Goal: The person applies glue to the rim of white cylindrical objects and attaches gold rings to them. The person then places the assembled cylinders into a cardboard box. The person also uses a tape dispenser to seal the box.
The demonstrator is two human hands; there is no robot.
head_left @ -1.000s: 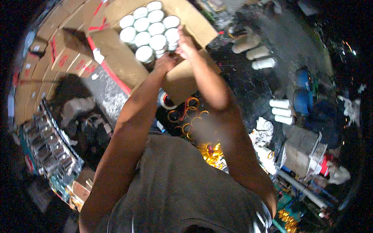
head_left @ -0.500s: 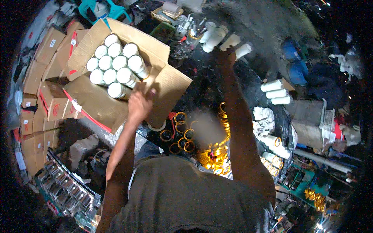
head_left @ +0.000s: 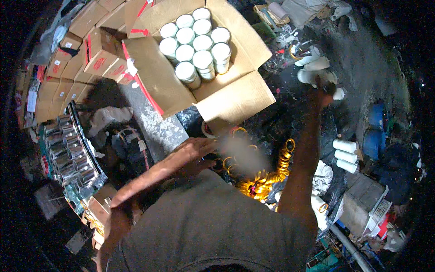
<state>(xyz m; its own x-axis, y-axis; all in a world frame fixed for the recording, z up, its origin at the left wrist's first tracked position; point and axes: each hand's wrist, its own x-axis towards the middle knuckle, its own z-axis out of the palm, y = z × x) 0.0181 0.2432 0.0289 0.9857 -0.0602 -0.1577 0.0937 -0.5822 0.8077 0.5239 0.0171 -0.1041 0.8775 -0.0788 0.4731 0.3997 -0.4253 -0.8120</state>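
Observation:
My left hand (head_left: 198, 152) is out of the box, low beside the gold rings (head_left: 227, 164) on the dark table. Its fingers are apart, partly in shadow, and nothing shows in them. At the far right my right hand (head_left: 324, 94) closes over a white cylinder (head_left: 309, 77), blurred by motion, among other white cylinders (head_left: 317, 63). An open cardboard box (head_left: 226, 106) holds several upright cylindrical containers (head_left: 186, 71) with white tops, grouped toward its far side. Between my arms lies a curved string of gold rings (head_left: 284, 163) with a heap (head_left: 256, 187) at its near end.
Stacked cardboard boxes (head_left: 102, 54) stand at left, above a rack of shiny metal cups (head_left: 74, 152). Three white cylinders (head_left: 345, 156) lie at right near a grey crate (head_left: 360, 201). A cup of tools (head_left: 297, 51) stands at the back. A blurred grey patch hides part of the table.
My left hand has left the box and come down toward the gold rings. My right hand stays among the white cylinders, where one now lies turned under it. The whole view has shifted.

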